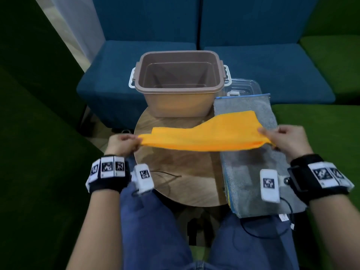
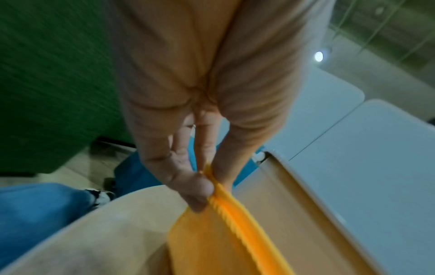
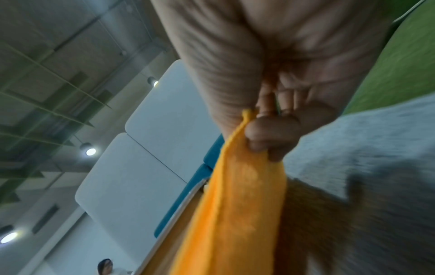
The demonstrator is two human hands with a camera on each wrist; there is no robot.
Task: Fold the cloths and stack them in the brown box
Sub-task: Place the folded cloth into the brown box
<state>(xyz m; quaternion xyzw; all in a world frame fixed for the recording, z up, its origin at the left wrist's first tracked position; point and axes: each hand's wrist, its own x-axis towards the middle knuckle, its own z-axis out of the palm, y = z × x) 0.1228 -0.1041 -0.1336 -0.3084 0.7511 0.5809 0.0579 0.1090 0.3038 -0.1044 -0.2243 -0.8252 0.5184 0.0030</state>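
Note:
An orange cloth [image 1: 202,134] is stretched in the air above the round wooden table [image 1: 175,178], doubled over lengthwise. My left hand [image 1: 122,143] pinches its left end [image 2: 219,193] between thumb and fingers. My right hand [image 1: 280,139] pinches its right end [image 3: 237,148] the same way. The brown box [image 1: 177,82] stands open and empty at the far side of the table, beyond the cloth. A stack of cloths with a grey one on top [image 1: 251,162] lies on the table's right side, under my right hand.
A clear plastic lid [image 1: 243,87] lies behind the grey stack, right of the box. Blue seats [image 1: 253,61] stand behind the table, green seats [image 1: 331,61] to both sides. My knees in blue jeans [image 1: 155,221] are below the table's near edge.

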